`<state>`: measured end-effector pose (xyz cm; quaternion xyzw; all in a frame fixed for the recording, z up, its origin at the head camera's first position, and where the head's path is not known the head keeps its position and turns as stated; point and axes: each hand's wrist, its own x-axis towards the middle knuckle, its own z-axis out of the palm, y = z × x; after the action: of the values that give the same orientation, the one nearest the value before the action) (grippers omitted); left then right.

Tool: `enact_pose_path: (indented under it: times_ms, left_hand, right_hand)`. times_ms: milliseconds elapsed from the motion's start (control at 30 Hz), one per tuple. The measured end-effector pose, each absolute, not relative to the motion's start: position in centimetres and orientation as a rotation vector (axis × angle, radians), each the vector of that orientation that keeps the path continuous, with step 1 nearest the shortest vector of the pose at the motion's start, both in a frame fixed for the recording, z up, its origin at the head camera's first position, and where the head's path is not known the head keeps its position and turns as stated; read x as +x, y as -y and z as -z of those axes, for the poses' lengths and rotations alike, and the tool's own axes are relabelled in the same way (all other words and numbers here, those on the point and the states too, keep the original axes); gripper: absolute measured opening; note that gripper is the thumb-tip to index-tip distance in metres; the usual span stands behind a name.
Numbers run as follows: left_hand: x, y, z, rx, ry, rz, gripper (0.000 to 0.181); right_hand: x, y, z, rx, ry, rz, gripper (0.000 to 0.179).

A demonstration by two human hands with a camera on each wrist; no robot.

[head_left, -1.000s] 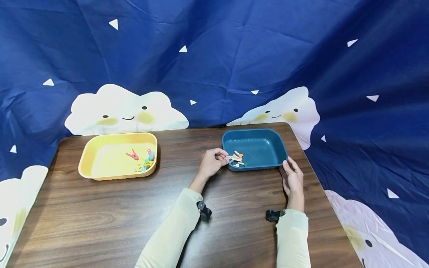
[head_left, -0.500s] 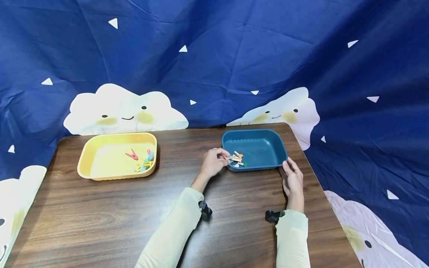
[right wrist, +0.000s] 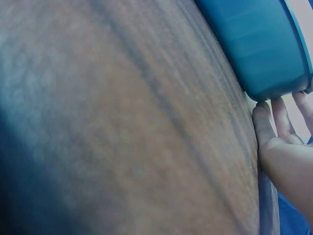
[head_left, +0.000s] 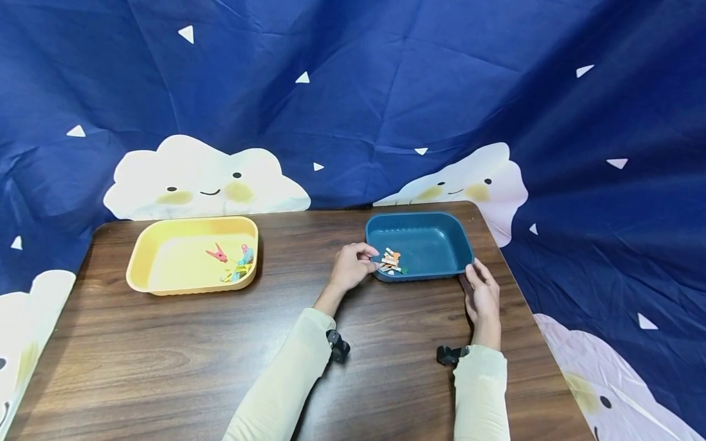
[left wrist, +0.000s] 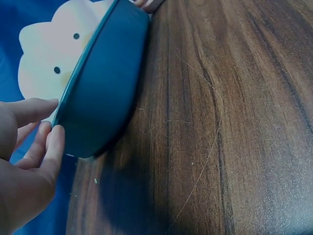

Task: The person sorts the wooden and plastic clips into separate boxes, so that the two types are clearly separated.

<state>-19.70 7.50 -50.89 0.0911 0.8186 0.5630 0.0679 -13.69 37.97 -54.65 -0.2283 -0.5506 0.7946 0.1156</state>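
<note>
A dark blue plastic basin [head_left: 419, 246] stands on the right of the table in the head view. Small pale clips [head_left: 390, 262] with orange and green bits lie piled in its near left corner. Beside that corner is my left hand [head_left: 353, 267], thumb and fingertips at the rim and slightly apart, holding no clip. In the left wrist view these fingertips [left wrist: 57, 131] meet the basin's edge. My right hand [head_left: 482, 291] touches the near right corner; the right wrist view shows its fingers [right wrist: 279, 115] extended against the basin's wall.
On the left stands a yellow basin [head_left: 160, 285] holding a pink clothespin [head_left: 217, 253] and a heap of yellow, blue and pink clips [head_left: 241, 267]. Both basins rest on a brown wooden table [head_left: 165, 355]. Behind it hangs a blue curtain [head_left: 342, 92] with printed clouds.
My left fingers have let go of a pale clip, which now lies with the others in the blue basin. The right hand keeps its place at the corner.
</note>
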Motion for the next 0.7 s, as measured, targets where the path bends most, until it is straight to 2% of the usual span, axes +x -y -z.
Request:
enact_pose_path:
  times_ms: [333,567,700]
  left_hand:
    - [-19.5,-6.8,50.6,0.313,-2.468,-1.712,0.02]
    - [-19.3,-5.7,50.8,0.331,-2.475,-1.735,0.019]
    - [-19.2,-4.9,51.0,0.329,-2.516,-1.722,0.018]
  right_hand:
    - [-13.8,-37.7,54.7,-0.695,1.584,-2.348,0.05]
    - [-13.7,-37.9,54.2,-0.709,1.449,-2.415,0.039]
    - [-13.6,-37.9,53.8,-0.703,1.497,-2.374,0.041]
